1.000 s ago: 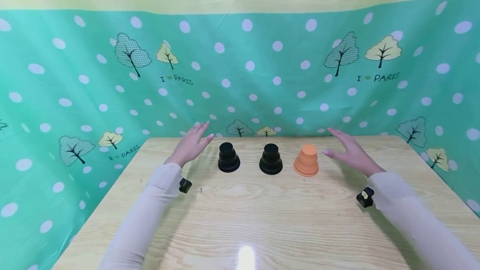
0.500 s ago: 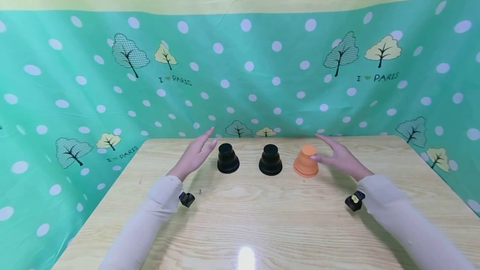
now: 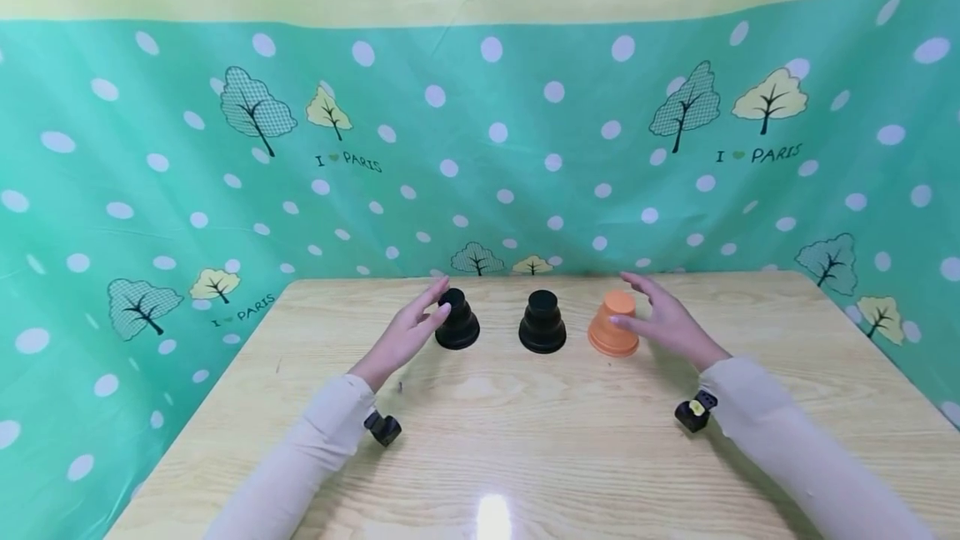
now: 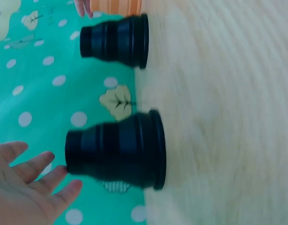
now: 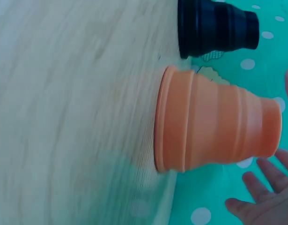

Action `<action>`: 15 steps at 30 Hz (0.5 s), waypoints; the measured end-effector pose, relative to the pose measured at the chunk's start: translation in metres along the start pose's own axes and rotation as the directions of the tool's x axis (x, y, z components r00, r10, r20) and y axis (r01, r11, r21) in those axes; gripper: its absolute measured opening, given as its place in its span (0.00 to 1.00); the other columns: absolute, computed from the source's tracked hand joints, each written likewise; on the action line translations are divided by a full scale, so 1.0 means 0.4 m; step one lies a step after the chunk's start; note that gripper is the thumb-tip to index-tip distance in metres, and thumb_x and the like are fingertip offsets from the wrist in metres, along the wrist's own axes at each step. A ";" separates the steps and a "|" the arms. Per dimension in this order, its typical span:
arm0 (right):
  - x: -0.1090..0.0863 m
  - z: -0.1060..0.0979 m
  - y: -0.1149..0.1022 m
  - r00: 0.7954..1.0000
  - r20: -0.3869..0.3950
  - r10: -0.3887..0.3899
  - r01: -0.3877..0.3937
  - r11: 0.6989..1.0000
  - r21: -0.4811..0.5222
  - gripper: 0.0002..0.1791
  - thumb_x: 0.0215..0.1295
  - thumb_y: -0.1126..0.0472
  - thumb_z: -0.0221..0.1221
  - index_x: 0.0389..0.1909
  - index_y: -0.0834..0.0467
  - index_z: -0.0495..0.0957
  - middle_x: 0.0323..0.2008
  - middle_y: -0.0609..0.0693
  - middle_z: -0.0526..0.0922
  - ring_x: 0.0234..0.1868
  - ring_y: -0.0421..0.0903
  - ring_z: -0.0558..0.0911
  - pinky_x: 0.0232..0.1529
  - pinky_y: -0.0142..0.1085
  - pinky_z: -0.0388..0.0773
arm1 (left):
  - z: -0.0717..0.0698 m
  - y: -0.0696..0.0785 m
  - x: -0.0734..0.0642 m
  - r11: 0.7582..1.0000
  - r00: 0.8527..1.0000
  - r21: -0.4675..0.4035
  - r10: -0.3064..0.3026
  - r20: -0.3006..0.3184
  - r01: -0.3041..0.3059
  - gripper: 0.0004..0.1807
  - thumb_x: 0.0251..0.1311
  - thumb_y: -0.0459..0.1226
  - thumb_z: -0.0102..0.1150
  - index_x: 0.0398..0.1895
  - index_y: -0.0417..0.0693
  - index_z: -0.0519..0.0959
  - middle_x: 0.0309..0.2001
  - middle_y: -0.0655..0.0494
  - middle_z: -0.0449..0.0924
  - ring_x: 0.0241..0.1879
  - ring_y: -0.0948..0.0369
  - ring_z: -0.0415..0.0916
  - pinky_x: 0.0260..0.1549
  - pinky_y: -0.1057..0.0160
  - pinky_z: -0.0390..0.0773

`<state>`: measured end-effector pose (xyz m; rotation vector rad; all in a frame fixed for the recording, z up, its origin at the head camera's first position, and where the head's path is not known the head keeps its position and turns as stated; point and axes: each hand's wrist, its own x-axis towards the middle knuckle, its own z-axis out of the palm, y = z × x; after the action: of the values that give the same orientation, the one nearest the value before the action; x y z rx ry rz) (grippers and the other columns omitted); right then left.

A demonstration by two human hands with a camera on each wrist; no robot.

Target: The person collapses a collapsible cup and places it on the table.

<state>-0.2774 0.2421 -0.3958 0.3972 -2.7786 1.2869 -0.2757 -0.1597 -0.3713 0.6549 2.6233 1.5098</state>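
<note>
Three ribbed collapsible cups stand upside down in a row at the back of the table. A black cup (image 3: 457, 327) is on the left, a second black cup (image 3: 542, 323) in the middle and an orange cup (image 3: 613, 330) on the right. My left hand (image 3: 405, 337) reaches to the left black cup, its spread fingers right at the narrow top, as the left wrist view shows on the cup (image 4: 115, 150). My right hand (image 3: 670, 325) is beside the orange cup, thumb overlapping its side; in the right wrist view its fingers (image 5: 270, 180) are straight near the cup's narrow end.
The light wooden table (image 3: 525, 432) stretches in front of the cups. Behind it hangs a green dotted curtain (image 3: 525, 148) with printed trees, close to the table's back edge. A small black wrist camera (image 3: 384, 427) sits below the left cuff, another camera (image 3: 693, 412) below the right.
Both hands have moved inward, the left one rightward to the left black cup, the right one leftward to the orange cup. The cups stay where they stood.
</note>
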 end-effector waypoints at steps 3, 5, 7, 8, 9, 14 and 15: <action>0.003 0.005 -0.001 1.000 -0.022 -0.003 0.005 0.998 0.061 0.45 0.60 0.48 0.63 0.70 0.64 0.53 0.69 0.65 0.57 0.68 0.65 0.58 0.66 0.60 0.57 | 0.012 0.037 -0.008 0.999 1.000 -0.038 -0.021 0.002 0.021 0.32 0.70 0.44 0.48 0.73 0.49 0.52 0.73 0.48 0.52 0.72 0.49 0.50 0.67 0.44 0.57; 0.003 0.010 -0.002 0.999 -0.034 0.006 -0.003 0.995 0.104 0.44 0.60 0.48 0.63 0.69 0.65 0.55 0.68 0.66 0.59 0.67 0.64 0.60 0.65 0.59 0.60 | 0.023 0.055 -0.014 0.998 1.000 -0.055 -0.025 -0.002 0.025 0.33 0.68 0.41 0.51 0.73 0.49 0.53 0.73 0.48 0.52 0.72 0.49 0.50 0.68 0.45 0.56; 0.001 0.016 -0.003 0.999 -0.038 0.023 -0.018 0.990 0.142 0.42 0.61 0.50 0.63 0.68 0.67 0.56 0.66 0.67 0.61 0.66 0.64 0.63 0.64 0.57 0.63 | 0.039 0.046 -0.012 0.999 1.000 -0.053 -0.003 -0.013 0.002 0.34 0.66 0.42 0.54 0.73 0.50 0.54 0.73 0.49 0.54 0.72 0.50 0.51 0.68 0.47 0.57; -0.001 0.019 -0.004 0.999 -0.038 0.035 -0.029 0.987 0.156 0.41 0.61 0.51 0.63 0.68 0.67 0.56 0.66 0.67 0.62 0.65 0.63 0.64 0.64 0.56 0.64 | 0.047 0.040 -0.011 0.998 1.000 -0.064 0.007 -0.011 -0.008 0.35 0.66 0.42 0.54 0.73 0.50 0.54 0.72 0.49 0.54 0.71 0.50 0.52 0.68 0.47 0.57; -0.003 0.022 -0.004 0.998 -0.039 0.049 -0.042 0.985 0.169 0.41 0.61 0.51 0.62 0.68 0.67 0.57 0.65 0.67 0.63 0.64 0.63 0.65 0.63 0.54 0.66 | 0.056 0.033 -0.010 0.996 1.000 -0.084 0.015 -0.005 -0.016 0.35 0.66 0.41 0.55 0.73 0.51 0.54 0.72 0.50 0.55 0.71 0.51 0.52 0.68 0.48 0.57; -0.008 0.040 -0.002 0.993 -0.076 0.092 -0.077 0.979 0.188 0.37 0.62 0.52 0.61 0.66 0.67 0.60 0.61 0.66 0.68 0.61 0.61 0.69 0.60 0.53 0.70 | 0.098 0.019 -0.004 0.988 0.997 -0.140 0.064 0.038 -0.058 0.35 0.65 0.39 0.56 0.73 0.51 0.55 0.72 0.50 0.56 0.71 0.52 0.53 0.68 0.48 0.59; -0.009 0.043 -0.002 0.992 -0.089 0.095 -0.077 0.980 0.182 0.37 0.62 0.51 0.62 0.65 0.67 0.62 0.59 0.65 0.69 0.60 0.60 0.70 0.60 0.53 0.70 | 0.105 0.020 -0.006 0.988 0.997 -0.143 0.066 0.043 -0.059 0.35 0.65 0.39 0.56 0.73 0.51 0.55 0.72 0.51 0.56 0.71 0.53 0.53 0.68 0.48 0.59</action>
<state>-0.2728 0.2293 -0.4070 0.2176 -2.6369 1.5374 -0.2607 -0.1227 -0.3871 0.7566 2.4548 1.6573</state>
